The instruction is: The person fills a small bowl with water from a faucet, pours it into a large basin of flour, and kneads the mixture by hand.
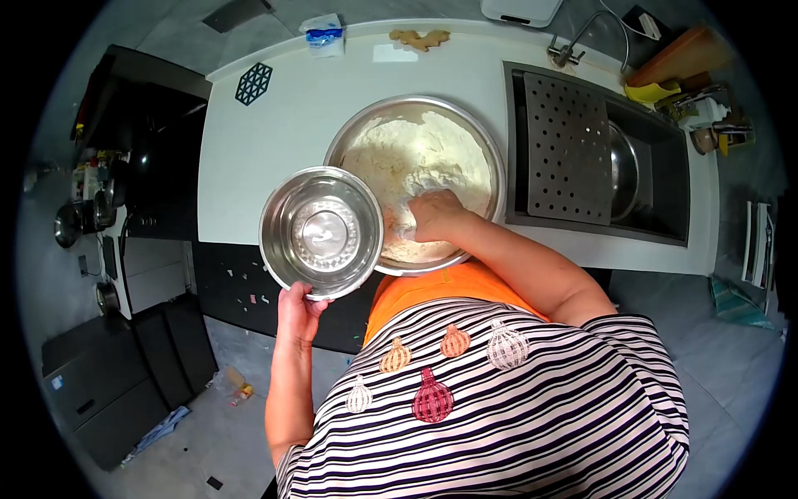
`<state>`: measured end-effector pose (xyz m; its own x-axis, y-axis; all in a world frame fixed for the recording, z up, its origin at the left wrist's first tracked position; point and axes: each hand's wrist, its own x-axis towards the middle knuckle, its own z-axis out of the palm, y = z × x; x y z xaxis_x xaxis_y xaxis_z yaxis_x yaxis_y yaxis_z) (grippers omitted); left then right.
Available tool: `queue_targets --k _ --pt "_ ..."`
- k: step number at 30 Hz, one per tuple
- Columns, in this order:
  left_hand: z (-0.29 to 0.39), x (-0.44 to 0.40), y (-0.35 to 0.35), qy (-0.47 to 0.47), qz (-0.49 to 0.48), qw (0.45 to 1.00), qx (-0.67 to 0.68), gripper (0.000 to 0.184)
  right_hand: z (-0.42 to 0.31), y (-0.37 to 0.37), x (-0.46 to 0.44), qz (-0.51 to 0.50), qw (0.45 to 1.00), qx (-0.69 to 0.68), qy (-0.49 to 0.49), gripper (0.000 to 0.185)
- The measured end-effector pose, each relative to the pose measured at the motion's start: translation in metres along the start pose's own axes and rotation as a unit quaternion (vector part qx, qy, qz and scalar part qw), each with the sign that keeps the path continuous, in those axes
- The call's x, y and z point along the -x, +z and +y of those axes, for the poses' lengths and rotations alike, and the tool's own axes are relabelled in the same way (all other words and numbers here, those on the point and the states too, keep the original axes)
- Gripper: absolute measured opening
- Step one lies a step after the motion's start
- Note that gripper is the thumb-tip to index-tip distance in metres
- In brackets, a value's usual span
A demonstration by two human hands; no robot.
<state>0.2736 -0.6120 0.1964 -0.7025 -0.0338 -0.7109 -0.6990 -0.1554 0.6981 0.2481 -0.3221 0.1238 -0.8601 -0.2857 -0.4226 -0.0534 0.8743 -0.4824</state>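
Observation:
A large metal bowl [496,158] stands on the white counter, with pale flour [416,141] spread inside it. Down in the flour is my right hand [436,216], its fingertips coated and partly buried, so their shape cannot be made out. My left hand [302,306] grips the near rim of a smaller metal bowl [324,233], thumb over the edge. That smaller bowl is tilted slightly and overlaps the left edge of the large one. Its inside is shiny, with perhaps a little clear liquid at the bottom.
A sink [657,191] with a perforated grey tray [568,150] lies right of the large bowl, below a faucet [565,55]. Along the counter's back are a blue-white packet [324,37] and ginger [420,39]. A dark hexagonal trivet [253,84] lies at the left.

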Motion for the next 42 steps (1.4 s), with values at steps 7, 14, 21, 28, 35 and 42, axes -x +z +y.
queue_targets --k 7,14,21,28,35,42 --pt "0.022 -0.003 0.014 0.005 0.012 0.999 -0.040 0.034 0.005 0.006 0.002 0.014 1.000 -0.020 -0.002 0.043" --pt "0.025 -0.009 0.013 0.016 0.013 0.999 -0.045 0.026 0.006 0.008 0.003 0.013 1.000 -0.029 -0.001 0.045" --pt "0.020 -0.007 0.008 0.015 0.023 0.998 -0.049 0.034 0.007 0.011 0.001 0.017 1.000 -0.019 0.000 0.046" --pt "0.012 0.002 0.001 0.028 0.021 0.999 -0.035 0.026 0.006 0.010 -0.003 0.003 1.000 -0.009 0.001 0.047" --pt "-0.018 0.000 -0.019 -0.005 0.014 0.999 0.047 0.027 0.008 0.017 -0.006 0.036 0.999 0.000 -0.006 0.050" --pt "-0.058 -0.009 -0.035 0.004 0.023 0.992 0.122 0.018 0.011 -0.010 0.017 0.043 0.990 -0.123 0.054 0.054"
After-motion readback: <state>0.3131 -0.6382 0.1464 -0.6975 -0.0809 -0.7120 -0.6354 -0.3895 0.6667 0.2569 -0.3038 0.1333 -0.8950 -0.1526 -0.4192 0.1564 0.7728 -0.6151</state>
